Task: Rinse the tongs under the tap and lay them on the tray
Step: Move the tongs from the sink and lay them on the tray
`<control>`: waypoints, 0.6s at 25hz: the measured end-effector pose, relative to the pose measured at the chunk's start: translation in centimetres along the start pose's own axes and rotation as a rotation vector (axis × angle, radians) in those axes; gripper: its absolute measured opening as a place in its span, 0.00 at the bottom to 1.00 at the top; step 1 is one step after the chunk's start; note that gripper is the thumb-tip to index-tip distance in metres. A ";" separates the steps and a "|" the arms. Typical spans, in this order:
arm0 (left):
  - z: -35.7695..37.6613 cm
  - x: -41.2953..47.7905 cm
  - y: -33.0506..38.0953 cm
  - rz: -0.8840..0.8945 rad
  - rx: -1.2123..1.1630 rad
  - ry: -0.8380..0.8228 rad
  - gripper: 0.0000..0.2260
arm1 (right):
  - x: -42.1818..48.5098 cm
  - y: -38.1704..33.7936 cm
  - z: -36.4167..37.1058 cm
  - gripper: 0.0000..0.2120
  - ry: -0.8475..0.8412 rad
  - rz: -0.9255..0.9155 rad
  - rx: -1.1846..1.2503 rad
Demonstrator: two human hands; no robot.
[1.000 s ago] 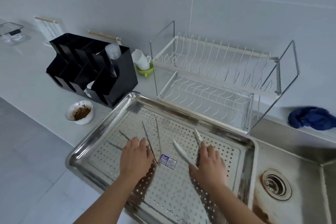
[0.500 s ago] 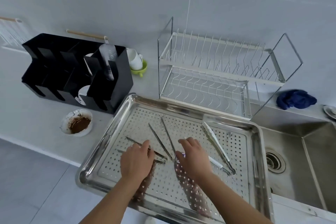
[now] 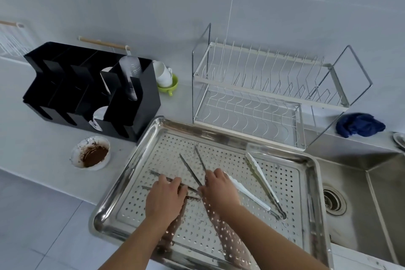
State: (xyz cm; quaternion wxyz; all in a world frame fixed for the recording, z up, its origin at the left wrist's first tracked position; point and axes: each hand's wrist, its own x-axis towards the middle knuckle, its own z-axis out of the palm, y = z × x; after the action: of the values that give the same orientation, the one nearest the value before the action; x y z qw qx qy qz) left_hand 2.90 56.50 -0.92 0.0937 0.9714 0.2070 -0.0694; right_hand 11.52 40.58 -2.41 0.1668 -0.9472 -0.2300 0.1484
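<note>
A perforated steel tray point(image 3: 122, 184) sits on the counter left of the sink. Three pairs of tongs lie in it. Thin steel tongs point(image 3: 190, 167) point away from me in a narrow V, and my right hand point(image 3: 219, 189) pinches their joined end. A second thin dark pair point(image 3: 156, 173) lies crosswise, with the fingers of my left hand point(image 3: 164, 197) curled over it. White-tipped tongs point(image 3: 259, 176) rest loose at the tray's right, arms spread and hinge toward me. No tap is in view.
The steel sink point(image 3: 372, 199) with its drain point(image 3: 333, 200) lies right of the tray. Behind stand a wire dish rack point(image 3: 263, 98), a black organiser point(image 3: 87, 90) and stacked white cups in a green holder point(image 3: 164, 76). There is also a dirty bowl point(image 3: 91, 152) and a blue cloth point(image 3: 359, 125).
My right hand let go of the white-tipped tongs, left them on the tray and moved left to the V-shaped steel tongs. My left hand shifted onto the crosswise pair. The view turned slightly right.
</note>
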 end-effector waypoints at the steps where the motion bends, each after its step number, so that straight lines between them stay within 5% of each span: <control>1: 0.1 -0.1 -0.2 0.018 0.014 0.009 0.20 | -0.5 0.3 0.1 0.24 -0.008 -0.009 0.003; 8: 0.3 -0.6 -1.8 0.180 0.002 0.012 0.11 | -4.7 1.1 1.0 0.21 -0.039 0.139 0.064; 15: 0.3 0.2 -3.2 0.073 -0.192 -0.025 0.33 | -3.3 -1.4 -0.1 0.24 0.027 0.261 0.019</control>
State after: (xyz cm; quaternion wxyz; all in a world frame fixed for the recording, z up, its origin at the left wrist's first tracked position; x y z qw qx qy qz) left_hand 1.74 59.44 -1.77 0.1916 0.9639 0.1759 -0.0578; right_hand 8.18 40.12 -1.09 0.1582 -0.9694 -0.1011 0.1583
